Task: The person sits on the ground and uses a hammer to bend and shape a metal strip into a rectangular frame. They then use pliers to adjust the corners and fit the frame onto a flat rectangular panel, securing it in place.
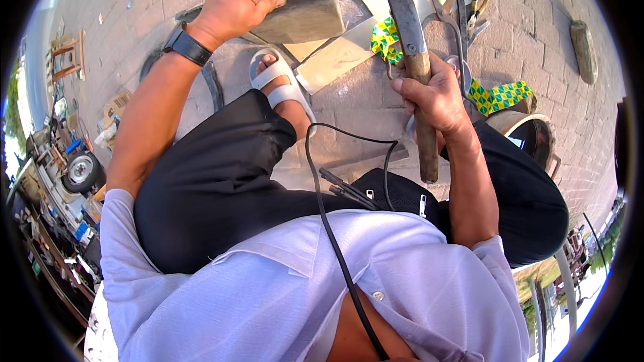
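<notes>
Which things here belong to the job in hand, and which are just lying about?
Seemingly in use:
dark block, in the left hand
wooden-handled tool, in the right hand

Seemingly lying about:
log at right
wheel at far left

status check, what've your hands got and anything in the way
Left hand gripping block. Right hand round hammer, head up top. Black cable looping between arms, touching neither hand.

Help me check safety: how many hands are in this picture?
2: the left hand holds a grey block by its left end; the right hand grips a wooden-handled tool. Some fingers are hidden.
</notes>
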A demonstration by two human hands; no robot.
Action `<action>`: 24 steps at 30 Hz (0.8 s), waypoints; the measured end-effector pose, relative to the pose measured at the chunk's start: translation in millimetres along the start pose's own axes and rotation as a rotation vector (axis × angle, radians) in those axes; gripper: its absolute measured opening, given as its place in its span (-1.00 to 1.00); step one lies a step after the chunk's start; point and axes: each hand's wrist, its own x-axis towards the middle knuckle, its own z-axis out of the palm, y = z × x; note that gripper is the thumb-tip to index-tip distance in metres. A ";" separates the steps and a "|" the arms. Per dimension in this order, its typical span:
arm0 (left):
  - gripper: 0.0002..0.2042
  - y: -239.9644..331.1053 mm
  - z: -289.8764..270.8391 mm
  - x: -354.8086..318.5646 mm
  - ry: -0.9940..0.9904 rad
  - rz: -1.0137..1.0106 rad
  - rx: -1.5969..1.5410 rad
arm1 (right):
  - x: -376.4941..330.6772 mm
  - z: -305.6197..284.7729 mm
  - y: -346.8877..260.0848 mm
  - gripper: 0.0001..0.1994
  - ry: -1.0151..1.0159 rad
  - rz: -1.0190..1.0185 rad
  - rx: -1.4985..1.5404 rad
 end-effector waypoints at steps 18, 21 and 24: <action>-0.76 -1.2 11.0 -6.3 0.096 -0.001 0.049 | -4.6 -16.0 -20.4 -0.72 0.058 -0.062 -0.241; -0.76 1.6 1.1 -11.9 0.016 -0.024 0.098 | -7.6 -2.8 -4.0 -0.77 0.006 -0.087 -0.276; -0.76 5.8 3.7 -11.3 0.024 -0.074 0.065 | -10.4 -0.6 -3.8 -0.78 0.019 -0.032 -0.148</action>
